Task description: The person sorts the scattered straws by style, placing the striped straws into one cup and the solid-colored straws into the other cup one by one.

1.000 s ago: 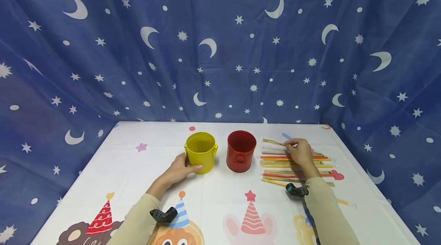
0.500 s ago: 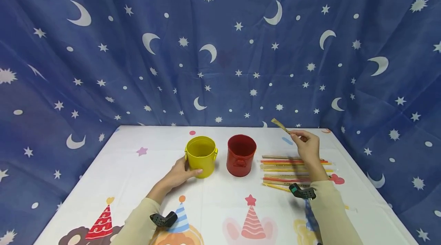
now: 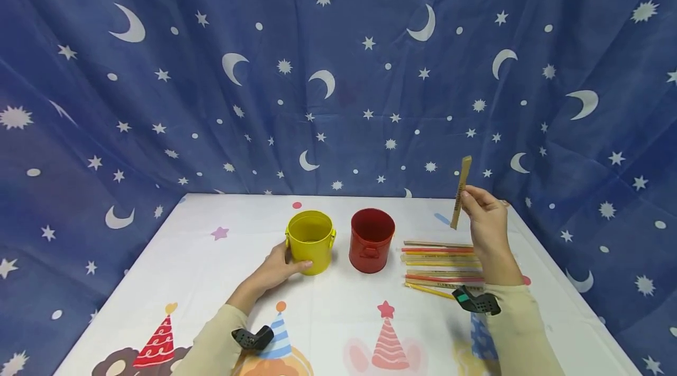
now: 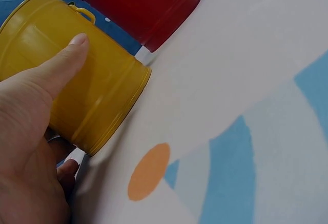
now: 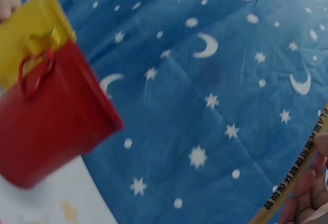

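Observation:
My left hand (image 3: 275, 271) holds the near left side of a yellow metal bucket (image 3: 316, 249), which stands upright on the table. In the left wrist view the thumb lies along the bucket's wall, while other fingers are partly hidden around it. A red bucket (image 3: 368, 249) stands just to its right, apart from it. Raised above the table's right side, my right hand (image 3: 489, 226) pinches a brown paper-wrapped straw (image 3: 463, 175) that points nearly upright. Printed lettering shows on the wrapper of this straw (image 5: 292, 180) in the right wrist view.
Several straws (image 3: 436, 258), some in brown paper and others red or yellow, lie side by side right of the red bucket. The right forearm covers part of them. A white printed tablecloth (image 3: 338, 311) covers the table, and a blue curtain (image 3: 344, 94) hangs behind.
My right hand has lifted the paper-wrapped straw from beside the row and turned it from nearly flat to upright. My left hand has stayed on the yellow bucket.

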Tool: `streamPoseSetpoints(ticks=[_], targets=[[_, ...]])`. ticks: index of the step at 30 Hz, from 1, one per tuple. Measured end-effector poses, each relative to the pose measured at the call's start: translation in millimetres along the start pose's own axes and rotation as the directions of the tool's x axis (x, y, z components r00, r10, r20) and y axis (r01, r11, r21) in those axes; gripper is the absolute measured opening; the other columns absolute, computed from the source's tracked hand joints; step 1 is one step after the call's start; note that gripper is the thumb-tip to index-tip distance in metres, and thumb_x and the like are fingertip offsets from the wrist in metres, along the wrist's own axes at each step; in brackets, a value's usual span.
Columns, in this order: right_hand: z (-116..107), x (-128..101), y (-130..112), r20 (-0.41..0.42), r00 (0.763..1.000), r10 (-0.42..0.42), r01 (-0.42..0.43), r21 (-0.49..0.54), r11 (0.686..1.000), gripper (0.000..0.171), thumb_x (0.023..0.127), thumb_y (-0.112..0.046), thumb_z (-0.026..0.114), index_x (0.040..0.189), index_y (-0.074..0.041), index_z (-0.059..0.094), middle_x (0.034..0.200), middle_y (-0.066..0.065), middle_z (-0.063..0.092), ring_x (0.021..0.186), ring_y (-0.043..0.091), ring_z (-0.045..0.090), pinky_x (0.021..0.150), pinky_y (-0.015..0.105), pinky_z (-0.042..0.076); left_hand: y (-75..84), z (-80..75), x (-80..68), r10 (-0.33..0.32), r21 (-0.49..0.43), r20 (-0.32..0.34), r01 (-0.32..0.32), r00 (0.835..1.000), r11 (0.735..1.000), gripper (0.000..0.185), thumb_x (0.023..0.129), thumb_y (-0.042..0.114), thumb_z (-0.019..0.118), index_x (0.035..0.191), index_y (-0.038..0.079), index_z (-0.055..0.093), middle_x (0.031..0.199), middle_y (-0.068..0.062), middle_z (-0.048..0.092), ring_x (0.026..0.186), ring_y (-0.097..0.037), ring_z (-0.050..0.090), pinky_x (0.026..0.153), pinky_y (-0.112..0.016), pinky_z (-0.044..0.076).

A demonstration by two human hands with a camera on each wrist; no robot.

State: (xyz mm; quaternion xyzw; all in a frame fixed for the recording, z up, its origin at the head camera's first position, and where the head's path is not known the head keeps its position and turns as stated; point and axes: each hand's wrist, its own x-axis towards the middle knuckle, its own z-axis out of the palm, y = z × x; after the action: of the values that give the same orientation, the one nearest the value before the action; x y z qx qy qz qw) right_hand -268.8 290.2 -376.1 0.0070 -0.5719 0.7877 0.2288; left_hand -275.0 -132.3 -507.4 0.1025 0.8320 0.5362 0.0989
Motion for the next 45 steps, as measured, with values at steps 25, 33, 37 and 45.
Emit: streamPoseSetpoints(ticks=[25, 33, 37, 45], targets=[[65, -11, -39, 0.473, 0.881, 0.021, -0.345, 0.611, 0.712, 0.028, 0.108, -0.011, 0.042, 0.100, -0.010, 0.069, 0.092, 0.003, 0.066, 0.083, 0.015, 0.057, 0.078, 0.024, 0.050, 6.3, -5.0, 0.1, 0.026, 0.037, 0.010, -0.026, 1.000, 0.999, 0.094, 0.086, 0.041, 0.078, 0.158, 0.005, 0.029, 0.164, -0.018, 0.033, 0.155, -0.037, 0.026, 0.128, -0.055, 0.019], [98, -23, -34, 0.510, 0.851, 0.129, -0.460, 0.603, 0.651, 0.024, 0.107, -0.013, 0.047, 0.094, -0.014, 0.067, 0.090, 0.002, 0.063, 0.084, 0.014, 0.054, 0.077, 0.023, 0.047, 5.4, -4.9, -1.0, 0.016, 0.027, 0.022, -0.017, 1.000, 1.000, 0.094, 0.087, 0.040, 0.078, 0.158, 0.005, 0.028, 0.165, -0.018, 0.032, 0.156, -0.035, 0.025, 0.129, -0.053, 0.018], [114, -28, -27, 0.515, 0.842, 0.162, -0.479, 0.573, 0.665, 0.024, 0.107, -0.013, 0.048, 0.093, -0.016, 0.067, 0.088, -0.001, 0.063, 0.084, 0.012, 0.054, 0.077, 0.022, 0.046, 5.2, -4.9, -1.4, 0.012, 0.026, 0.017, -0.013, 1.000, 1.000, 0.094, 0.086, 0.039, 0.078, 0.158, 0.005, 0.028, 0.164, -0.018, 0.033, 0.156, -0.036, 0.025, 0.129, -0.054, 0.017], [145, -33, -8, 0.507, 0.822, 0.258, -0.505, 0.442, 0.741, 0.021, 0.107, -0.016, 0.050, 0.092, -0.021, 0.064, 0.086, -0.006, 0.059, 0.083, 0.008, 0.050, 0.078, 0.019, 0.043, 5.2, -2.5, -1.2, 0.024, 0.019, 0.020, -0.024, 1.000, 1.000, 0.091, 0.086, 0.040, 0.078, 0.156, 0.005, 0.032, 0.162, -0.018, 0.037, 0.154, -0.037, 0.029, 0.128, -0.055, 0.020]])
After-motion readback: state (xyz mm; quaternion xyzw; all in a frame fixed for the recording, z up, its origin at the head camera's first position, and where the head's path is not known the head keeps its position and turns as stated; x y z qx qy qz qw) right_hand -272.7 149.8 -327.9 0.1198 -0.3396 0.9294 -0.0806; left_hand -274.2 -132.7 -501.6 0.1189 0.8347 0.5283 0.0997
